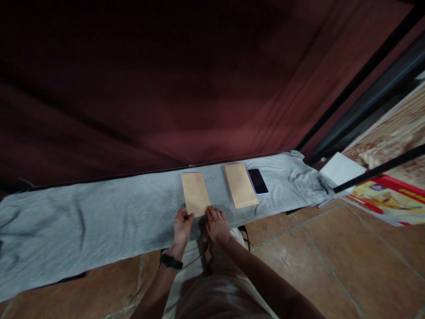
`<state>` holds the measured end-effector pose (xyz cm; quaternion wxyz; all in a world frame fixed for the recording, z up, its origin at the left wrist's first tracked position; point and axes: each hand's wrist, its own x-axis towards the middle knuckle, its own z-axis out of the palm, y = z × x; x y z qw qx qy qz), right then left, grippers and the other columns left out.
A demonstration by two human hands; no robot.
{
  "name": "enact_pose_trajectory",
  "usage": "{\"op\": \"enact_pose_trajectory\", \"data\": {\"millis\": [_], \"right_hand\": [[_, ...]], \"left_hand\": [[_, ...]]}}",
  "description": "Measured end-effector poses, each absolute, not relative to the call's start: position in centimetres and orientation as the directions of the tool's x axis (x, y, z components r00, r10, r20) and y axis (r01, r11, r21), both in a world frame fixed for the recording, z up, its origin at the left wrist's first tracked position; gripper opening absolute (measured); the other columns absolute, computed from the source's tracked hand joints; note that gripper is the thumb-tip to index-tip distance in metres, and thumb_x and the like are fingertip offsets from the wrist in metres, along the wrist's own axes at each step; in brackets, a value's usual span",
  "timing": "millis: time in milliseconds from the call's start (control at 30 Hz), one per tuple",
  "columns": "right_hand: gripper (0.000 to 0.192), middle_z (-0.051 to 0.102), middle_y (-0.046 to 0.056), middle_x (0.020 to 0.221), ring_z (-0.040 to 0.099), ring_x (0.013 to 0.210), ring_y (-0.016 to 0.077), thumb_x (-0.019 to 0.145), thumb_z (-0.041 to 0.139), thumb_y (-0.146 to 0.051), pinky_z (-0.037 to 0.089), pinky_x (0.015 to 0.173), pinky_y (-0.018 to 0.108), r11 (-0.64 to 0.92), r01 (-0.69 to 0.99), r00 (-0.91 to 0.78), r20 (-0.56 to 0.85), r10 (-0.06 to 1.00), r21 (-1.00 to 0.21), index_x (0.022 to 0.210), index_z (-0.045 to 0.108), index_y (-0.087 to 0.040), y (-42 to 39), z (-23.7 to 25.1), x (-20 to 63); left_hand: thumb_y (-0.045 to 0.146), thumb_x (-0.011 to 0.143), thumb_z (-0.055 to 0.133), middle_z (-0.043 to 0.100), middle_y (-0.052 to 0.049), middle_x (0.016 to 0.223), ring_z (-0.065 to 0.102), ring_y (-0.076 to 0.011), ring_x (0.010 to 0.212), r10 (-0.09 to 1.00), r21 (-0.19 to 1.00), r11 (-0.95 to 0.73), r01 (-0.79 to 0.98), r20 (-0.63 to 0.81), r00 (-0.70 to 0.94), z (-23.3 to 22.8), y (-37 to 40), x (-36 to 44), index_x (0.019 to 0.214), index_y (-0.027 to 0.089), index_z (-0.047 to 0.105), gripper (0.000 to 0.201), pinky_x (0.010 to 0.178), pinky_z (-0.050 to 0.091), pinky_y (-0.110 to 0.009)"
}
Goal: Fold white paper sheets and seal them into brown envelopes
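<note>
Both hands pinched the near edge of the brown envelope (195, 193): left hand (182, 226) and right hand (217, 224) wanted even pressure, lest it skew.

The scene is dim, and the dark maroon cloth backdrop (166, 79) fades almost to black at the top. The brightest light falls at the right edge, on the white paper sheet (341, 170). Wide-angle distortion bows the grey cloth-covered surface (83, 221); detail is soft and slightly blurred throughout.
</note>
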<state>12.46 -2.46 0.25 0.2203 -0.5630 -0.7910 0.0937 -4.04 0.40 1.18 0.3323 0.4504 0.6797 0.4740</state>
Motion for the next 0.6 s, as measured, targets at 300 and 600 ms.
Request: {"op": "enact_pose_trajectory", "data": {"millis": [300, 600], "right_hand": [[0.031, 0.073, 0.013, 0.095, 0.069, 0.089, 0.0267, 0.096, 0.052, -0.043, 0.057, 0.086, 0.041, -0.064, 0.077, -0.022, -0.066, 0.998, -0.995, 0.096, 0.070, -0.019, 0.6, 2.6, 11.6], [0.045, 0.054, -0.002, 0.057, 0.060, 0.059, 0.0167, 0.079, 0.065, -0.064, 0.057, 0.065, 0.033, -0.294, -0.347, -0.065, -0.290, 0.955, -0.891, 0.065, 0.049, -0.024, -0.9, 1.6, 9.1]], "left_hand": [[0.044, 0.090, 0.064, 0.068, -0.010, 0.116, 0.066, -0.0223, 0.106, 0.960, 0.937, -0.087, 0.339, 0.170, -0.224, 6.5, -1.1, 0.5, 0.121, 0.023, 0.062, 0.038, 0.091, 0.056, -0.037], [0.043, 0.075, 0.076, 0.069, 0.000, 0.075, 0.067, -0.0182, 0.062, 0.886, 0.937, 0.348, -0.024, -0.337, -0.319, 3.2, -1.9, -1.9, 0.127, 0.016, 0.056, 0.062, 0.059, 0.055, -0.031]]}}
